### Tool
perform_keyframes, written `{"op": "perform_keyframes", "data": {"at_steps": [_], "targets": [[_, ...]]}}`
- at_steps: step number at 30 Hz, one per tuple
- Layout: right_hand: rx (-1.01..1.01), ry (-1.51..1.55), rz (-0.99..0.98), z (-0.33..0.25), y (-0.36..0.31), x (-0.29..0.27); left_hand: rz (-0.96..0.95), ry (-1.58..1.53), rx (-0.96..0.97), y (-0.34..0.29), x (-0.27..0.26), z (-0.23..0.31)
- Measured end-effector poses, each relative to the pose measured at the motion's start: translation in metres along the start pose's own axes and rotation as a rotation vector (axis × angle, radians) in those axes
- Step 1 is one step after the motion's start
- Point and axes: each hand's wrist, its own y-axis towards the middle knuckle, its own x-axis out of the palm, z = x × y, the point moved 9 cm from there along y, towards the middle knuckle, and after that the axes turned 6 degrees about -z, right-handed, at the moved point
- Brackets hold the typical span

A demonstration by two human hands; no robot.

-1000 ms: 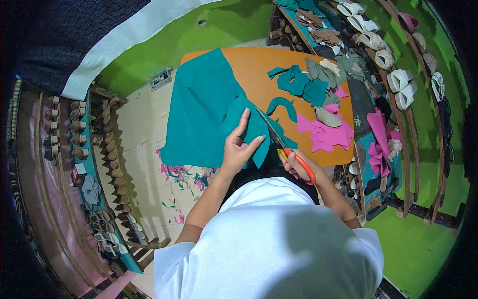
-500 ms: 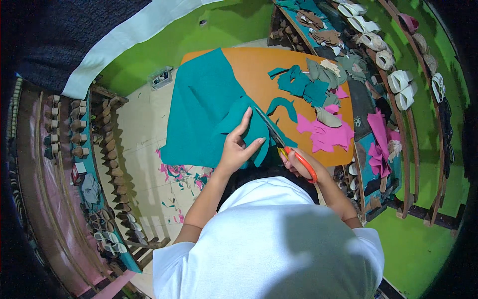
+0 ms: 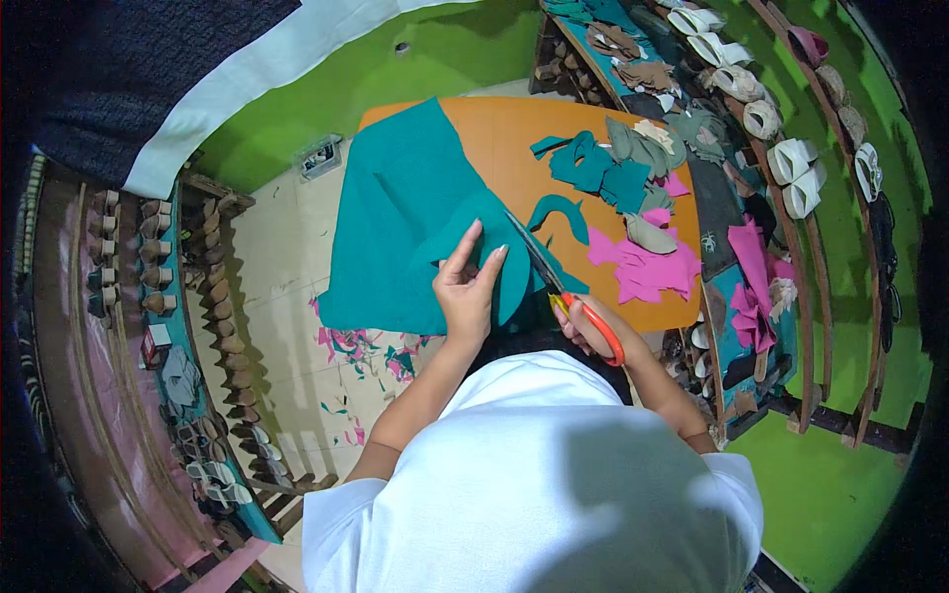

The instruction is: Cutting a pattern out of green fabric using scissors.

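Note:
A large teal sheet (image 3: 386, 227) of cloth-like material covers the left part of the orange table (image 3: 504, 128). My left hand (image 3: 467, 287) grips its near right part, with the index finger and thumb stretched over the surface and the other fingers curled. My right hand (image 3: 593, 321) holds scissors (image 3: 600, 332) with red-orange handles. Their dark blades point up and left, the tip at the sheet's right edge. A cut, curved flap of teal hangs beside the blades. A loose curved teal strip (image 3: 563, 210) lies just right of them.
Teal cut pieces (image 3: 583, 163), grey-green pieces (image 3: 643, 148) and pink scraps (image 3: 652, 267) are heaped on the table's right. Shoe racks (image 3: 213, 326) stand at left, with sandals (image 3: 796, 178) on rails at right. Small scraps (image 3: 356, 346) litter the floor. A clear box (image 3: 319, 158) sits behind.
My left hand has shifted slightly left and down, its thumb drawn closer to the index finger. The teal flap has turned with it. The scissors have barely moved.

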Motion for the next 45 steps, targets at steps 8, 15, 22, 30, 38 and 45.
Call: {"op": "perform_keyframes", "data": {"at_steps": [8,15,22,30,38,45], "targets": [[0.004,0.107,-0.034,0.003,0.002,0.005,-0.038,0.371,0.052,-0.001,0.008,0.021],[0.011,0.073,-0.038,0.004,0.003,0.002,-0.162,0.353,0.026,0.002,0.010,0.013],[-0.083,-0.061,-0.011,-0.010,0.003,-0.001,-0.140,0.493,0.083,0.000,0.012,0.024],[-0.106,-0.136,0.045,-0.016,0.001,-0.006,-0.151,0.504,0.175,0.001,0.015,0.035],[-0.087,-0.117,0.019,-0.015,-0.001,-0.006,-0.159,0.436,0.163,0.004,0.012,0.030],[-0.012,0.068,-0.019,-0.001,0.001,0.000,-0.122,0.384,0.123,0.002,0.011,0.028]]}}
